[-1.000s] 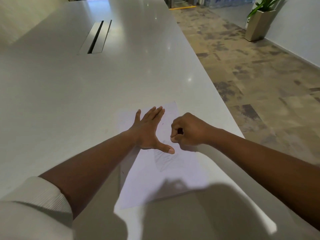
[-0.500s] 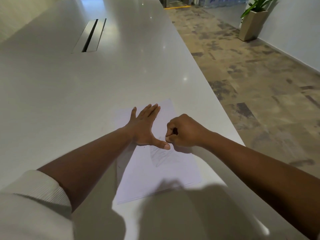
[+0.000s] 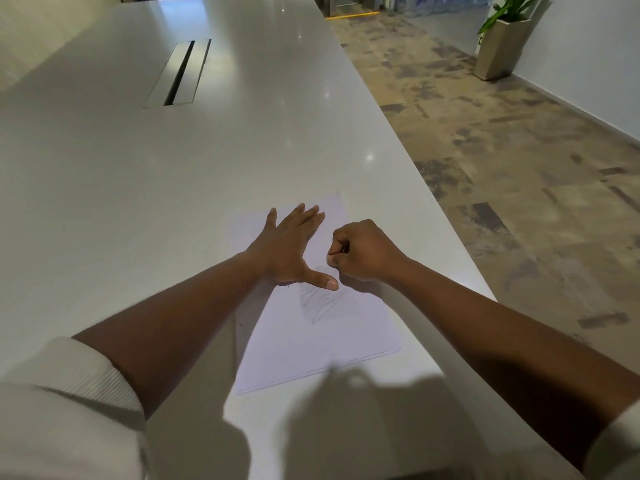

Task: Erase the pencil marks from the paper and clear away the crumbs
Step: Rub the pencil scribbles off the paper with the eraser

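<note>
Fingers (image 3: 304,216) of the left hand (image 3: 289,249) are laid out straight and flat on the paper (image 3: 311,341), with the thumb stretched out to the right, and the sheet is pinned to the counter (image 3: 138,202) under that palm. A white ribbed sleeve (image 3: 69,375) is seen pushed up on the left forearm. Just below the thumb, a patch of grey pencil marks (image 3: 322,303) is spread across the middle of the sheet. Right beside the thumb tip, the right hand (image 3: 363,252) is pressed down on the paper with its fingers curled tight into a fist; something small and dark is glimpsed inside the curl, but what is being gripped cannot be told. The paper is set near the right edge of the counter, slightly skewed. Further back on the counter a slotted metal cable hatch (image 3: 180,74) is sunk into the surface. Over on the far right, a potted plant (image 3: 502,39) is stood on the patterned floor (image 3: 519,168) against the wall.
</note>
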